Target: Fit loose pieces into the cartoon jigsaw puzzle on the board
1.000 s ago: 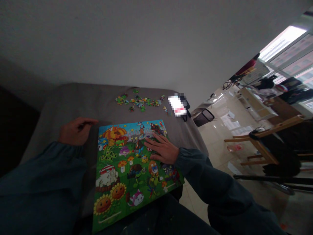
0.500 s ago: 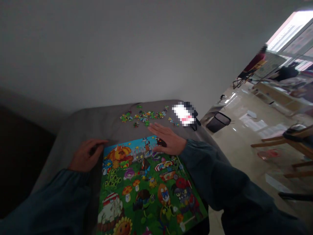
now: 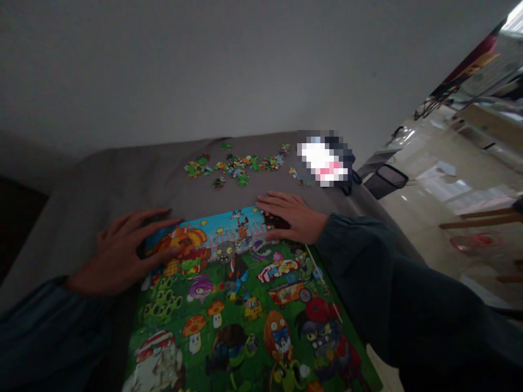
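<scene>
Moved since half a second ago: left hand (image 3: pixel 118 253), from beside the picture board's left edge to over its far-left corner.
Left fingers: parted, thumb reaching over the printed face.
Right hand (image 3: pixel 295 219): over the far-right corner, fingers close together, thumb apart.
Picture board (image 3: pixel 239 272): face up on the near part of the grey cloth-covered surface (image 3: pixel 143 182).
Puzzle pieces (image 3: pixel 243 164): scattered near that surface's far edge.
Pixelated bright object (image 3: pixel 321 163): by its far-right corner.
</scene>
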{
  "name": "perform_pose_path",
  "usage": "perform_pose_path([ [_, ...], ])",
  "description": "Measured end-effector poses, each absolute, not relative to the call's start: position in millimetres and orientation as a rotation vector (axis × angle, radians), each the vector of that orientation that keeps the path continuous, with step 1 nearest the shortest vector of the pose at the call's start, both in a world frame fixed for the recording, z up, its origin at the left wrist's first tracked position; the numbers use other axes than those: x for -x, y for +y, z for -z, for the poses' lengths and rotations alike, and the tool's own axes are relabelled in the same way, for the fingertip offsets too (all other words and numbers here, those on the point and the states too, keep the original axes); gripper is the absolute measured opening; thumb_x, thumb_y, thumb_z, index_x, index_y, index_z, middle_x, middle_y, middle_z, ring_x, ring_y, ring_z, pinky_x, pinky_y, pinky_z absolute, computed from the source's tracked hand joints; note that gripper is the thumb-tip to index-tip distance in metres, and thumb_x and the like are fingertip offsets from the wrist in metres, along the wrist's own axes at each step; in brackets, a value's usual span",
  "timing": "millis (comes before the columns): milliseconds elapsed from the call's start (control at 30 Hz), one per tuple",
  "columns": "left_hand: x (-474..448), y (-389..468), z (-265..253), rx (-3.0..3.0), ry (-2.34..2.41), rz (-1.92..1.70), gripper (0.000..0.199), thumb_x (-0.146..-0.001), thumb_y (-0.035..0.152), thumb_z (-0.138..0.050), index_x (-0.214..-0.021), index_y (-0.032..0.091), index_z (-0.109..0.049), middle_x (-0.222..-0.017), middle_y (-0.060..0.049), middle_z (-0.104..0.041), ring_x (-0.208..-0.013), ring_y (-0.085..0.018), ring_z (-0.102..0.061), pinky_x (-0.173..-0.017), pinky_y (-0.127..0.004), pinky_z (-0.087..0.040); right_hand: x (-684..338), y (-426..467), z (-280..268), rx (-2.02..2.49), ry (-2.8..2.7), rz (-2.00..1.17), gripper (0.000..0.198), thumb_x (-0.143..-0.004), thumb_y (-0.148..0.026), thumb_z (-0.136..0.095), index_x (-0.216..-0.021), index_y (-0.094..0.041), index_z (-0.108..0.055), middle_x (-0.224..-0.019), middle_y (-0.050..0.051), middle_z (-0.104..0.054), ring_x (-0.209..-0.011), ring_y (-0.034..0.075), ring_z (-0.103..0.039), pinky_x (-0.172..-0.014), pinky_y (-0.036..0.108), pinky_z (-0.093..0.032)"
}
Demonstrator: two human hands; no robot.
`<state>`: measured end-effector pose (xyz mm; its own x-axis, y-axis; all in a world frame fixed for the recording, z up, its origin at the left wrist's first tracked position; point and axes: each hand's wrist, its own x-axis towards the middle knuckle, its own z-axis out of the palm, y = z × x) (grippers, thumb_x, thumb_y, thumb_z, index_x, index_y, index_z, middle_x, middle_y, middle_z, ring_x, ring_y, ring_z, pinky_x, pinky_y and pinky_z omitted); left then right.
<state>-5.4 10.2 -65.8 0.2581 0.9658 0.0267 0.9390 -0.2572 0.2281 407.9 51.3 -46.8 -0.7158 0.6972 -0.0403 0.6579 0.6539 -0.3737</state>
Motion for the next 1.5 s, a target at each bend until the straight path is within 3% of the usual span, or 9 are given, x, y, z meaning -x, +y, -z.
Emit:
perform_pose_path([
  [233, 9, 14, 67, -2.349, 1.814, -0.267, 0.064, -0.088, 0.075, -0.041, -0.131, 0.04, -0.073, -0.154, -0.004, -0.059, -0.147, -0.037, -0.046, -0.122, -0.066, -0.029, -402, 59, 45, 1.258, -2.682, -0.464, 0.056, -0.103, -0.054, -0.06, -0.154, -0.03, -0.057, -0.163, 0.009, -0.05, -0.145, 0.036, -0.041, -0.117, 0.06, -0.036],
  [667, 15, 19, 75, -2.343, 1.828, -0.312, 0.052, -0.095, 0.061, -0.039, -0.126, 0.039, -0.074, -0.152, -0.004, -0.061, -0.143, -0.037, -0.05, -0.119, -0.064, -0.034, -406, 83, 57, 1.126, -2.575, -0.401, 0.036, -0.107, -0.035, -0.054, -0.135, -0.021, -0.071, -0.142, 0.011, -0.067, -0.13, 0.028, -0.052, -0.115, 0.051, -0.039],
  [900, 20, 29, 75, -2.38, 1.777, -0.26, 0.05, -0.098, 0.06, -0.038, -0.134, 0.045, -0.07, -0.153, -0.003, -0.058, -0.143, -0.037, -0.05, -0.116, -0.066, -0.035, -398, 92, 56, 1.084, -2.583, -0.28, 0.032, -0.108, -0.028, -0.05, -0.128, -0.02, -0.074, -0.129, 0.011, -0.069, -0.117, 0.025, -0.056, -0.109, 0.045, -0.042],
  [1067, -2, 34, 64, -2.353, 1.916, -0.288, 0.058, -0.098, 0.061, -0.031, -0.12, 0.031, -0.076, -0.141, -0.011, -0.063, -0.135, -0.037, -0.055, -0.114, -0.064, -0.037, -391, 98, 53, 1.071, -2.61, -0.229, 0.03, -0.109, -0.025, -0.048, -0.125, -0.018, -0.073, -0.124, 0.011, -0.068, -0.114, 0.023, -0.058, -0.106, 0.039, -0.044],
  [1200, -15, 31, 53, -2.43, 2.004, -0.151, 0.062, -0.097, 0.056, -0.022, -0.105, 0.02, -0.072, -0.117, -0.016, -0.072, -0.113, -0.034, -0.064, -0.106, -0.053, -0.046, -387, 92, 46, 1.21, -2.608, -0.125, 0.03, -0.111, -0.029, -0.046, -0.117, -0.015, -0.071, -0.117, 0.012, -0.07, -0.107, 0.022, -0.064, -0.098, 0.035, -0.046],
  [1300, -20, 29, 46, -2.409, 2.026, -0.002, 0.06, -0.097, 0.053, -0.017, -0.095, 0.021, -0.068, -0.102, -0.015, -0.076, -0.099, -0.034, -0.067, -0.1, -0.05, -0.049, -384, 84, 41, 1.385, -2.578, -0.037, 0.034, -0.113, -0.035, -0.041, -0.113, -0.015, -0.069, -0.11, 0.012, -0.074, -0.1, 0.023, -0.067, -0.091, 0.035, -0.046],
  [1500, -26, 30, 36, -2.275, 2.085, 0.061, 0.058, -0.097, 0.056, -0.018, -0.083, 0.024, -0.064, -0.094, -0.014, -0.077, -0.091, -0.033, -0.072, -0.086, -0.045, -0.054, -379, 78, 38, 1.524, -2.532, -0.022, 0.035, -0.113, -0.04, -0.039, -0.115, -0.018, -0.066, -0.11, 0.012, -0.077, -0.1, 0.025, -0.071, -0.084, 0.034, -0.047],
])
